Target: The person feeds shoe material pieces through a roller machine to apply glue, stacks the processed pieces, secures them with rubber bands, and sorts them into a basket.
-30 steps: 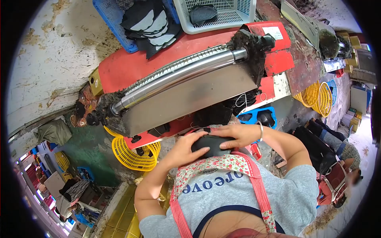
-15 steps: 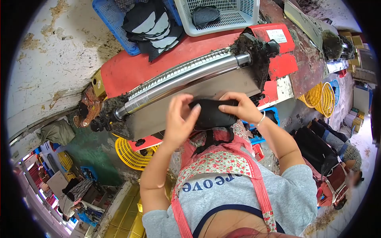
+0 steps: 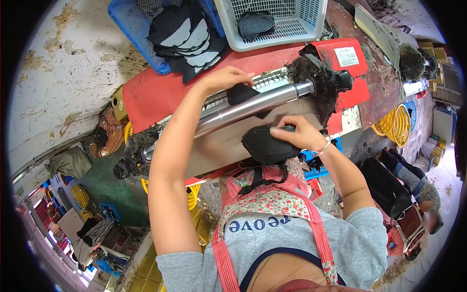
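Note:
My left hand (image 3: 225, 79) reaches over the shiny metal roller (image 3: 253, 104) of a red machine. Its fingers are closed at the edge of a black flat piece (image 3: 241, 93) on the roller's far side; the exact grip is partly hidden. Below the roller, a dark tip of material shows against the flat grey plate (image 3: 214, 148). Over this plate my right hand (image 3: 297, 132) holds black cut pieces (image 3: 266, 145), seemingly a small stack, with the thumb on top and the other fingers mostly hidden beneath.
Behind the machine, a blue basket (image 3: 160, 65) holds several black pieces with pale grey patches (image 3: 194, 36). Beside it, a white basket (image 3: 318, 24) contains a dark piece (image 3: 255, 24). Dark, fluffy debris (image 3: 316, 73) coats the roller's right end. Yellow baskets (image 3: 399, 125) stand at right.
My left hand has left the black pieces near my waist and moved up across the roller, where a black piece now shows. My right hand still holds the stack, slightly lower.

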Demonstrator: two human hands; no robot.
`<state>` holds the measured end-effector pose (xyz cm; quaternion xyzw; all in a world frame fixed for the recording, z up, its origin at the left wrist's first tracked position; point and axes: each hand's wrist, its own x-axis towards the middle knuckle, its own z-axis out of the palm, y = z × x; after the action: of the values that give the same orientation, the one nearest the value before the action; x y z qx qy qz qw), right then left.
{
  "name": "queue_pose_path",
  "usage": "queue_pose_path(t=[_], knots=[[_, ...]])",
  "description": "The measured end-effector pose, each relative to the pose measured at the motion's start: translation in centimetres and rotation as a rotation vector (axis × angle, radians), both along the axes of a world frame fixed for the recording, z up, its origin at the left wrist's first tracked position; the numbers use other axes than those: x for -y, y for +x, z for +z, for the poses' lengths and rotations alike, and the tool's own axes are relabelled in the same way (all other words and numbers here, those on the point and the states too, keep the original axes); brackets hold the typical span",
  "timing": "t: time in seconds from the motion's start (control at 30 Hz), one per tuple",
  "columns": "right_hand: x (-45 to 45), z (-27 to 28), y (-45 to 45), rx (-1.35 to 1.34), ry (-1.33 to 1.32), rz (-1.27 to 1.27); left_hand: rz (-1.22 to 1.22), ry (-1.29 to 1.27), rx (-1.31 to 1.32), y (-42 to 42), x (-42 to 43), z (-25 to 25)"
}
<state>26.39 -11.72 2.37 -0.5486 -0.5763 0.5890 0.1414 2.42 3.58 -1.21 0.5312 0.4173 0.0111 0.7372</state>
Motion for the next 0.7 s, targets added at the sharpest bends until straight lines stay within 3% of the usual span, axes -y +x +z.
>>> queue_pose_path(t=[0.03, 0.07, 0.2, 0.3, 0.43, 0.7], knots=[[0.1, 0.2, 0.3, -0.061, 0.034, 0.028, -0.004, -0.069, 0.058, -0.6, -0.9, -0.4], [0.1, 0.4, 0.5, -0.099, 0.011, 0.023, 0.015, -0.133, -0.054, -1.1, -1.8, -1.4], [-0.2, 1.4, -0.6, 0.146, 0.061, -0.050, 0.191, -0.303, 0.214, -2.6, -3.0, -2.3], [-0.1, 0.4, -0.8, 0.291, 0.041, -0.092, 0.267, -0.374, 0.221, -2.7, -3.2, -2.5], [-0.2, 1.7, -0.4, 0.121, 0.219, -0.015, 0.300, -0.428, 0.221, -2.5, -3.2, -1.9], [0.2, 0.6, -0.3, 0.115, 0.090, -0.108, 0.308, -0.458, 0.172, -2.7, -3.4, -2.5]])
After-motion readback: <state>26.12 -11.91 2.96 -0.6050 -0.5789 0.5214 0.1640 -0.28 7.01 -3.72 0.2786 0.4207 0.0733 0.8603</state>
